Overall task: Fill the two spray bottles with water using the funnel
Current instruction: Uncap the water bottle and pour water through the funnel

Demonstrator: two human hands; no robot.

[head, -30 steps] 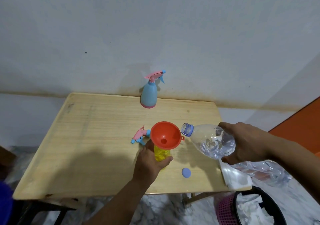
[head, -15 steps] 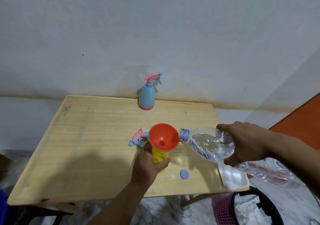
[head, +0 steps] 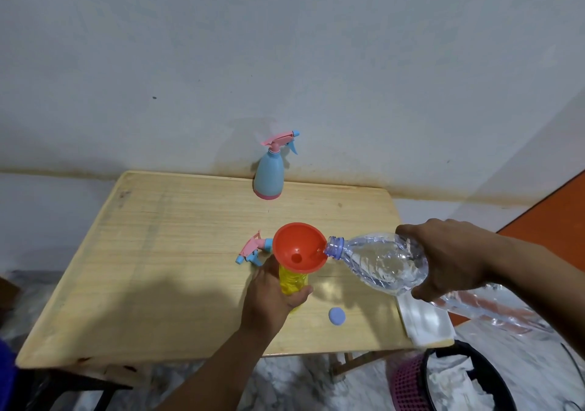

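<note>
while the left hand (head: 269, 299) grips the yellow bottle (head: 292, 282), the right hand (head: 449, 261) tips an unlabelled water bottle (head: 380, 263).

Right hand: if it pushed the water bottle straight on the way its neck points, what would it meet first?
Probably the funnel. The right hand tilts the water bottle leftward, and its mouth is already at the funnel's near rim. Just beyond are the yellow bottle and the left hand gripping it.

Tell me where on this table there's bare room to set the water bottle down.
The left half of the table is bare, from its left edge to the detached sprayer head. Bare too: the strip between the blue spray bottle and the funnel. Crowded: front right, round the cap and white cloth.
</note>
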